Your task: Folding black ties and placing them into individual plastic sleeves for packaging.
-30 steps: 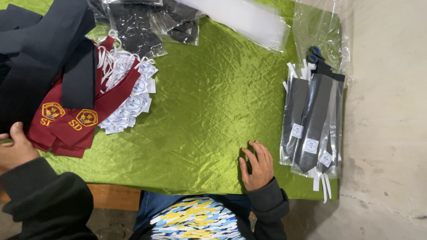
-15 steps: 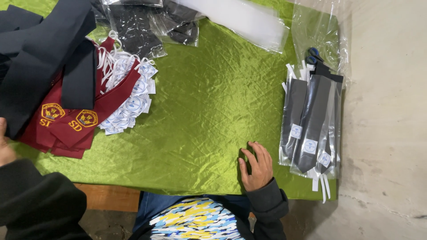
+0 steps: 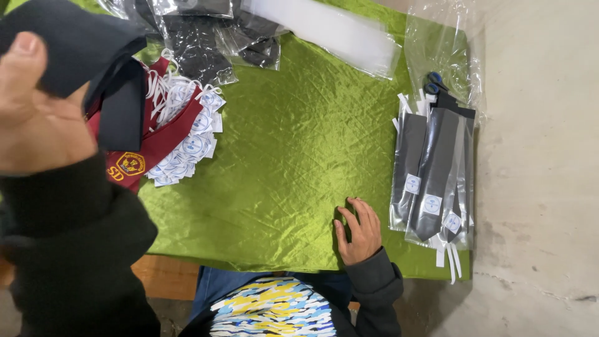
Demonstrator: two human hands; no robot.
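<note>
My left hand (image 3: 37, 112) is raised close to my face, fingers clamped on a dark navy tie (image 3: 75, 43) lifted off the heap at the worktop's left end. My right hand (image 3: 359, 231) lies flat and empty, fingers spread, on the green satin cloth (image 3: 293, 137). Just right of it sit bagged grey ties (image 3: 430, 175); maroon ties (image 3: 156, 140) and round white tags (image 3: 187, 143) lie below the navy one.
</note>
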